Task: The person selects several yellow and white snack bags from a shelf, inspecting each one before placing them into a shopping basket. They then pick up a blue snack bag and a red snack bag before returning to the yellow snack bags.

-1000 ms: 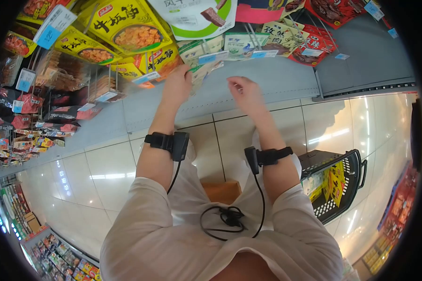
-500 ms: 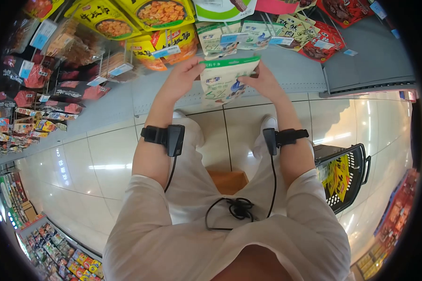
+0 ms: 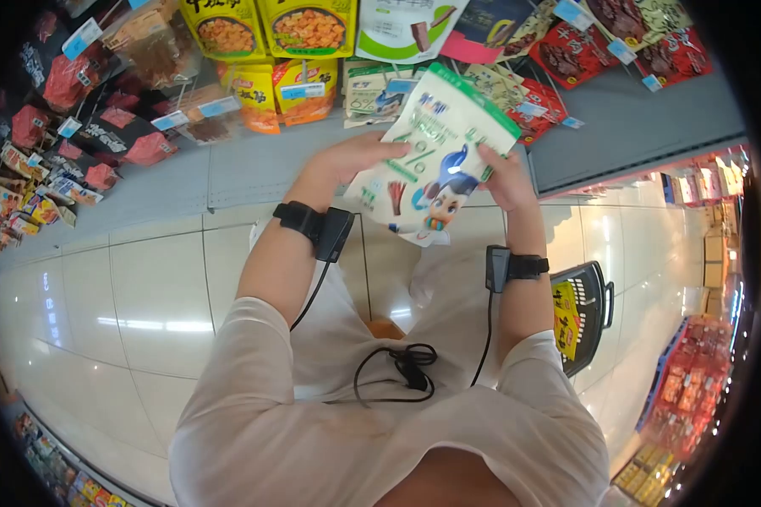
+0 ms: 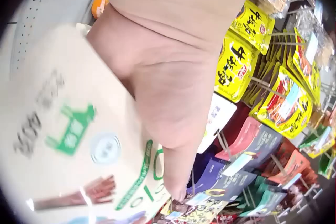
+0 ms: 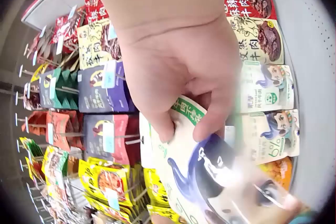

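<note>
In the head view a cream snack pouch with a green top band is held tilted between both hands, its printed front facing up. The left hand grips its left edge, thumb on the front. At the upper right corner the right hand pinches it. The left wrist view has the left hand over the pouch, its other fingers hidden behind. Thumb and finger of the right hand close on the pouch's green-banded corner in the right wrist view, where the pouch is partly blurred.
Hanging packets line the shelf, with yellow pouches and red packets among them. A grey shelf ledge runs below. On the tiled floor at the right stands a black basket holding yellow packets.
The pouch came away from the shelf area into both hands; since then it has moved nearer the body and tilted. The head view has shifted, and the right hand now holds the upper right corner.
</note>
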Action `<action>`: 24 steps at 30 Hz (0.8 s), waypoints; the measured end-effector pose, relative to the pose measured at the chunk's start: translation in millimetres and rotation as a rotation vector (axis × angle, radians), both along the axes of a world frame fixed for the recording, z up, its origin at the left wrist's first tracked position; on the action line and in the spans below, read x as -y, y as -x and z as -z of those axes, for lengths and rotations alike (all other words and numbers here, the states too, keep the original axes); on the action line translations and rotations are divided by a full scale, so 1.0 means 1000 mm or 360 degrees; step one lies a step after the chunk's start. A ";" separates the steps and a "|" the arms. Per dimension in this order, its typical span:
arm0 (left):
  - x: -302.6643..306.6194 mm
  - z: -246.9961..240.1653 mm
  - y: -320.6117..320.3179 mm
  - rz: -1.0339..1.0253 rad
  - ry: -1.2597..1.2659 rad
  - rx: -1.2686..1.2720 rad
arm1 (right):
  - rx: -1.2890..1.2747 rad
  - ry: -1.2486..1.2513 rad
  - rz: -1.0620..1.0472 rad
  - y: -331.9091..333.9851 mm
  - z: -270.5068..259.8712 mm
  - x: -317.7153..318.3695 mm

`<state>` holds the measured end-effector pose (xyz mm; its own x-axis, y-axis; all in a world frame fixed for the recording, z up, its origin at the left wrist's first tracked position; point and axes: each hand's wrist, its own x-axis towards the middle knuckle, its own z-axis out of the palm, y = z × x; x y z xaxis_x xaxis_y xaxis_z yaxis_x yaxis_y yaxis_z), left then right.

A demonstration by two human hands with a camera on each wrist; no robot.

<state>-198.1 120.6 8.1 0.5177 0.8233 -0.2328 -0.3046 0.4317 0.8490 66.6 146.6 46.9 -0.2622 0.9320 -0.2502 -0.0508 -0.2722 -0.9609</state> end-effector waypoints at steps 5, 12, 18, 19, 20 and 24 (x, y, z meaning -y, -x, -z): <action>0.002 -0.005 -0.038 0.0265 -0.0202 -0.0135 | 0.0077 -0.0102 0.0180 -0.039 -0.028 0.019; 0.009 -0.015 -0.089 0.0063 -0.0769 -0.1030 | -0.0087 -0.0098 0.0755 -0.078 -0.046 0.073; 0.027 -0.015 -0.127 -0.0250 -0.2471 -0.1395 | -0.1258 0.0419 0.0378 -0.105 -0.021 0.127; 0.032 -0.019 -0.133 -0.0222 -0.2635 -0.1520 | -0.1365 0.0412 0.0341 -0.098 -0.021 0.137; 0.040 -0.021 -0.143 -0.0169 -0.2702 -0.1441 | -0.1233 0.0347 0.0512 -0.097 -0.016 0.141; 0.056 -0.024 -0.167 -0.0080 -0.2819 -0.1582 | -0.0927 0.0389 0.0810 -0.111 0.004 0.163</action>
<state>-30.8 64.4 32.0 0.7179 0.4269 0.5499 0.4560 -0.8852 0.0918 178.0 -16.7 43.2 0.0284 0.9089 -0.4161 -0.6987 -0.2797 -0.6585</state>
